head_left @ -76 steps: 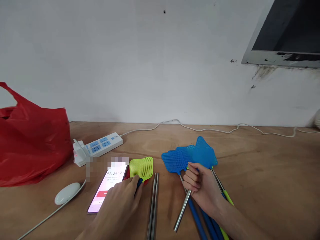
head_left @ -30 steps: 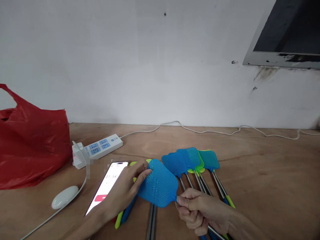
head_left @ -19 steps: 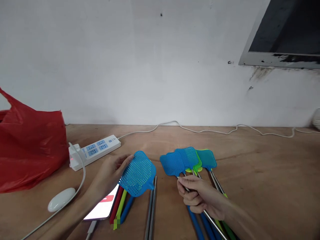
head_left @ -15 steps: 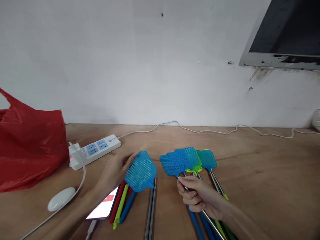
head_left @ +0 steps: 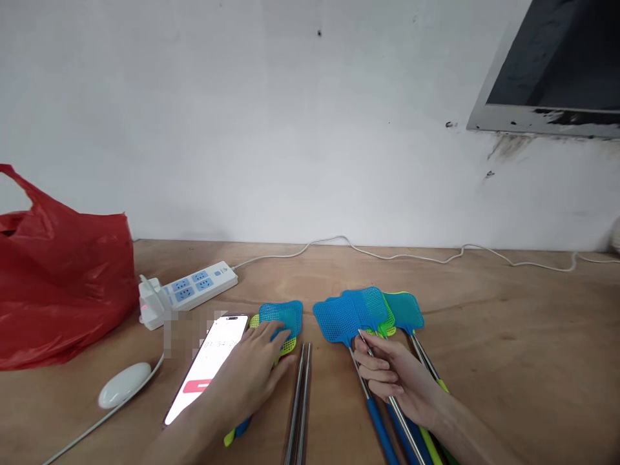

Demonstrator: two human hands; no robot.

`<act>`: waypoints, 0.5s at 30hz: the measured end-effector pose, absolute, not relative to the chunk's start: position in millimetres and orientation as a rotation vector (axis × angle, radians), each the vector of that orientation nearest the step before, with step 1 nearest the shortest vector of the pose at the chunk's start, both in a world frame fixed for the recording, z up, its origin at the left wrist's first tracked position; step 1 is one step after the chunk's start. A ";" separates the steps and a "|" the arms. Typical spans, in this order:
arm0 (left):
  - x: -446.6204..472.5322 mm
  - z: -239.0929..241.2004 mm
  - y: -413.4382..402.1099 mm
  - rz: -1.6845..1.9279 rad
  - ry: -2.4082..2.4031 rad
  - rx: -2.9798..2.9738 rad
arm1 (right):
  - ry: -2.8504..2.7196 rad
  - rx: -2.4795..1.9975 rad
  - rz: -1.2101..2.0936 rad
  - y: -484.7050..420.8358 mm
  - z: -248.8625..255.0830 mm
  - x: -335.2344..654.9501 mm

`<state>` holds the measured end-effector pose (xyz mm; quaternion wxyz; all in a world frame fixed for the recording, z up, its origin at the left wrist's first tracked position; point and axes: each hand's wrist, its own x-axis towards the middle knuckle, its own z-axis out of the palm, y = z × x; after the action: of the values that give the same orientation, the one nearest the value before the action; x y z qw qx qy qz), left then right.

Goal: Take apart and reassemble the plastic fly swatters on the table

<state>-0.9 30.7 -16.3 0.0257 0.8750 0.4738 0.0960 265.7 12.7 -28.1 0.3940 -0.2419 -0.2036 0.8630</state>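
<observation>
My left hand (head_left: 256, 365) lies palm down, fingers stretched out, over loose fly swatter heads: a blue head (head_left: 289, 313) partly on top of a yellow-green one (head_left: 289, 345). Coloured handles under this hand are mostly hidden. My right hand (head_left: 387, 371) is closed round a thin metal rod (head_left: 404, 423), its bare tip pointing up and left. Just behind that hand lies a group of fly swatters with a blue head (head_left: 336, 318) in front and a teal head (head_left: 405, 310) at the right. Two metal rods (head_left: 301, 394) lie side by side between my hands.
A lit phone (head_left: 217, 352) lies left of my left hand. Behind it are a white power strip (head_left: 203, 286), a white mouse-shaped object (head_left: 124, 385) with a cable, and a red plastic bag (head_left: 68, 278). A thin white cord (head_left: 397, 258) runs along the wall.
My left hand has let go of the blue swatter head and moved right and down over the pile. The right hand still holds the rod, its tip slightly raised.
</observation>
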 end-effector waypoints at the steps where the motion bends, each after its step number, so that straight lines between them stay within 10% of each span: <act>1: -1.3 -20.1 27.7 0.284 1.442 2.723 | -0.499 -0.593 2.170 13.4 -28.9 266.0; 15: -5.4 -35.3 20.6 0.479 1.276 2.707 | -0.604 -0.876 1.714 9.8 -24.5 256.0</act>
<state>-5.4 20.6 -35.3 0.0556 0.8918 0.4205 0.1578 256.0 9.8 -24.5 0.5331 -0.3672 -0.2533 0.7189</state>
